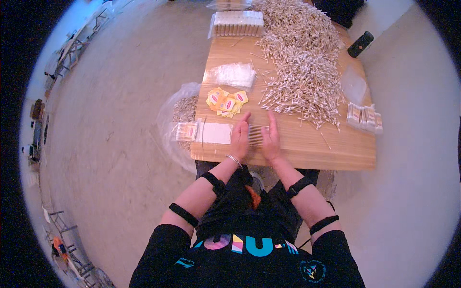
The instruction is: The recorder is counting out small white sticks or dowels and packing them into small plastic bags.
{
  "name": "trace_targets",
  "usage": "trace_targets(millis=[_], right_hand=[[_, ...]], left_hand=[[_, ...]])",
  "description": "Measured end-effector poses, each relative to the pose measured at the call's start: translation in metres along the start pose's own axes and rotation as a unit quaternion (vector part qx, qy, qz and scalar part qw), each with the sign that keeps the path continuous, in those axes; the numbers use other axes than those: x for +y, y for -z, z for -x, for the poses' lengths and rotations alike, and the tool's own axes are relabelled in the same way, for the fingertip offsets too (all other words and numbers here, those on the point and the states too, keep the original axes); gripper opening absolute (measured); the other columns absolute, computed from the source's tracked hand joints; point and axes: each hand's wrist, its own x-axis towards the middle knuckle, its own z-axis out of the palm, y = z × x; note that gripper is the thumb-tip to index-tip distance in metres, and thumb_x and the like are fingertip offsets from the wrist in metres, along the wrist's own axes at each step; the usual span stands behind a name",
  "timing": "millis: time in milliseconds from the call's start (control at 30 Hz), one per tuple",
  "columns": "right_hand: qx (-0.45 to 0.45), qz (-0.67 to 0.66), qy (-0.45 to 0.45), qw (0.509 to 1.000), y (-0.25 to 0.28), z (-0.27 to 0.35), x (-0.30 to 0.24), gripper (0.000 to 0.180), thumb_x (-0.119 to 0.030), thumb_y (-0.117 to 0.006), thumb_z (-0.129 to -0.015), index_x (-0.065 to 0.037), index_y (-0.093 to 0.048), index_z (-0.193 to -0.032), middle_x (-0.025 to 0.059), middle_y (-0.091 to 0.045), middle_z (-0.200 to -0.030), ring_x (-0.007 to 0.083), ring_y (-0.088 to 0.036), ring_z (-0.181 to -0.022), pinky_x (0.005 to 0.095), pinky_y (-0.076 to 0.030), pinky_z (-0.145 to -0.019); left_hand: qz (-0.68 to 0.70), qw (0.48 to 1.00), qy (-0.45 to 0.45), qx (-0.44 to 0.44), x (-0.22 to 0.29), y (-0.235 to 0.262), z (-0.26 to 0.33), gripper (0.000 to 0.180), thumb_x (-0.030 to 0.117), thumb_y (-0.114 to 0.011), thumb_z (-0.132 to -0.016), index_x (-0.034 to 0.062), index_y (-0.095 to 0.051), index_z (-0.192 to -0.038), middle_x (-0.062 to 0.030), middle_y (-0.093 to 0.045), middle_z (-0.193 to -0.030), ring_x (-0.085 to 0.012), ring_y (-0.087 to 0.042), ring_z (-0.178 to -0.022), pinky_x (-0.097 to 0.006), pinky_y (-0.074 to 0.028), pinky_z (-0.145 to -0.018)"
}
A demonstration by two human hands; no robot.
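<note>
A small row of cotton swabs [256, 135] lies side by side near the front edge of the wooden bench [336, 149], thin pale sticks forming a flat, even band. The left hand [240, 137] and right hand [271, 139] rest flat against its two ends, fingers straight and together, grasping nothing. A big loose swab heap [302, 72] lies beyond.

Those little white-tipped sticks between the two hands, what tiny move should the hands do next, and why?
Probably press the palms a bit closer to square up the small row of white-tipped cotton sticks. The left hand and right hand lie flat on the wooden table, one on each side of the row. A clear flat plastic bag lies just left, so a tidy bundle would likely slide in more easily.
</note>
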Motion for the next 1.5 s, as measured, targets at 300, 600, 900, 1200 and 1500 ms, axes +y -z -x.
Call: trace_targets(millis=[300,600,900,1200,1500], right_hand=[[-0.107,0.292,0.087,0.946,0.021,0.017,0.004,0.065,-0.027,-0.047,-0.087,0.008,-0.023,-0.136,0.0253,-0.020,-0.144,0.0376,-0.014,-0.135,0.0440,-0.011,-0.111],[-0.218,0.502,0.092,0.832,0.021,0.027,-0.020,0.083,-0.047,-0.049,-0.084,0.010,-0.019,-0.136,0.0265,-0.015,-0.144,0.0366,-0.009,-0.137,0.0453,-0.008,-0.112],[-0.199,0.494,0.068,0.844,0.015,0.026,-0.020,0.085,-0.047,-0.050,-0.082,0.009,-0.017,-0.137,0.0249,-0.013,-0.145,0.0353,-0.008,-0.137,0.0445,-0.007,-0.112],[-0.210,0.488,0.073,0.844,0.015,0.027,-0.021,0.085,-0.044,-0.051,-0.082,0.007,-0.012,-0.138,0.0238,-0.011,-0.146,0.0341,-0.007,-0.137,0.0435,-0.008,-0.112],[-0.209,0.488,0.083,0.843,0.016,0.027,-0.022,0.085,-0.044,-0.050,-0.083,0.008,-0.012,-0.138,0.0243,-0.012,-0.146,0.0342,-0.009,-0.137,0.0425,-0.007,-0.112]], left_hand=[[0.001,1.000,-0.007,0.010,-0.003,0.001,0.001,0.053,0.039,-0.031,-0.097,-0.0037,-0.044,-0.127,-0.0164,-0.049,-0.128,-0.0230,-0.045,-0.120,-0.031,-0.031,-0.101],[-0.002,0.999,0.019,-0.045,0.004,0.004,0.000,0.058,0.041,-0.029,-0.097,-0.0056,-0.038,-0.130,-0.0166,-0.041,-0.135,-0.0247,-0.036,-0.127,-0.035,-0.024,-0.108],[0.012,0.999,0.050,-0.015,0.016,-0.001,0.005,0.054,0.036,-0.029,-0.098,-0.0058,-0.039,-0.130,-0.0166,-0.041,-0.135,-0.0239,-0.037,-0.127,-0.034,-0.024,-0.108],[0.059,0.997,0.047,0.012,0.007,0.000,0.004,0.052,0.036,-0.030,-0.098,-0.0057,-0.043,-0.126,-0.0173,-0.047,-0.129,-0.0238,-0.041,-0.123,-0.033,-0.028,-0.105],[0.061,0.997,0.036,0.029,0.001,-0.001,0.004,0.051,0.038,-0.034,-0.097,-0.0042,-0.048,-0.123,-0.0144,-0.052,-0.123,-0.0219,-0.047,-0.116,-0.032,-0.033,-0.100]])
